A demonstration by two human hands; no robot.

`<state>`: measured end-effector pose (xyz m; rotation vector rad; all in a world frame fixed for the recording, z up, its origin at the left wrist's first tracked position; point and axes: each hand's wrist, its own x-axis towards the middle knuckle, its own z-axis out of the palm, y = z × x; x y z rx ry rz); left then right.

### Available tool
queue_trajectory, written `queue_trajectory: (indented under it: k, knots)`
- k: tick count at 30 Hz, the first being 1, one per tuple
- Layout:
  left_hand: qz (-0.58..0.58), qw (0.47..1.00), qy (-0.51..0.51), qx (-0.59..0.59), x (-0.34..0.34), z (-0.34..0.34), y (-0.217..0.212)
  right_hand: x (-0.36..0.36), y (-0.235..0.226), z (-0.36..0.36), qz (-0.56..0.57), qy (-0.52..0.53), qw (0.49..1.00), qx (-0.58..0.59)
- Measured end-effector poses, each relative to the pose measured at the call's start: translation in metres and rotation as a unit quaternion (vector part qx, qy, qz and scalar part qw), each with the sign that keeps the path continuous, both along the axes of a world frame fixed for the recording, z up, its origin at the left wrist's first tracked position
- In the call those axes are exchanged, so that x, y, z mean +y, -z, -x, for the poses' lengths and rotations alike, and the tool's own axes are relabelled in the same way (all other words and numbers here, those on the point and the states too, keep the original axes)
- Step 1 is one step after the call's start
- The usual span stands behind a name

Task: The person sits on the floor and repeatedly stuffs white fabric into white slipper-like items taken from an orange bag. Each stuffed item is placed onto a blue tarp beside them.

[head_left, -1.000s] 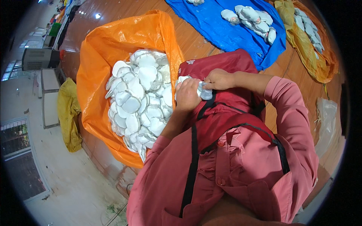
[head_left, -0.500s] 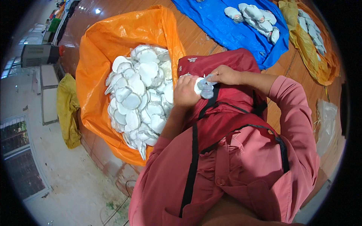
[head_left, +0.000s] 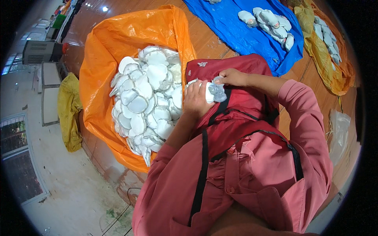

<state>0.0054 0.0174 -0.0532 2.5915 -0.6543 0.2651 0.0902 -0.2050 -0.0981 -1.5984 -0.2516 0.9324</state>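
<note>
Across my lap, over a dark red apron (head_left: 252, 65), lies a soft white piece (head_left: 209, 93) with a tuft of grey fluff (head_left: 219, 95) at its right end. My left hand (head_left: 197, 97) is laid over the white piece and holds it against my thigh, partly covering it. With thumb and fingers closed, my right hand (head_left: 233, 77) pinches the upper edge of the grey fluff. Just left of my left hand, an orange sack (head_left: 96, 78) stands wide at the mouth, filled with a heap of flat, rounded white pieces (head_left: 138, 104).
A blue sheet (head_left: 232, 29) on the tiled floor bears several plump white bundles (head_left: 271, 23). Farther right, a yellow and orange sack (head_left: 315, 51) holds more white pieces. A yellow sack (head_left: 69, 114) leans by the wall at left; a clear plastic bag (head_left: 339, 131) lies at right.
My left hand's fingers have shifted and spread over the white piece, and more of it shows. The grey fluff has moved slightly right. My right hand keeps its pinch.
</note>
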Motion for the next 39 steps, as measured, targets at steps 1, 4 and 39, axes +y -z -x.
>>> queue_trajectory:
  k: [1,4,39]
  knots:
    - [0.0,1.0,-0.018,0.016,0.0,0.0,0.002,-0.002,0.003,0.004,-0.018,0.045,0.998,-0.03]
    - [0.003,0.995,-0.068,0.073,0.0,-0.009,0.005,-0.007,-0.018,0.016,-0.065,0.112,0.984,-0.123]
    - [0.336,0.623,0.007,0.706,0.012,-0.014,-0.034,0.052,-0.014,0.082,-0.095,0.204,0.92,-0.32]
